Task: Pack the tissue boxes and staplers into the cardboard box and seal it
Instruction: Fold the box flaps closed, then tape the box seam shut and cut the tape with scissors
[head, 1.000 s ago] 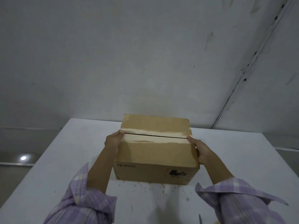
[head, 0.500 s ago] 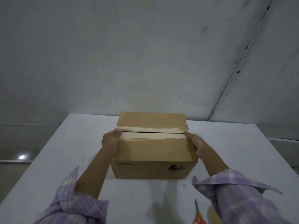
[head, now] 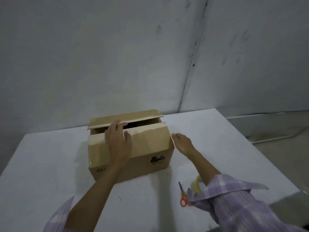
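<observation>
Pressing flat with spread fingers, the left hand held down the near flap of the cardboard box, its far flap still up, while the right hand hung open and empty beside the box, tape and scissors waiting unused nearby.

Left hand presses cardboard box flap; right hand beside it.

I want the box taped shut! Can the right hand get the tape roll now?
Probably yes. The right hand is empty beside the cardboard box, and the tape roll lies under its forearm, nothing blocking it.
</observation>
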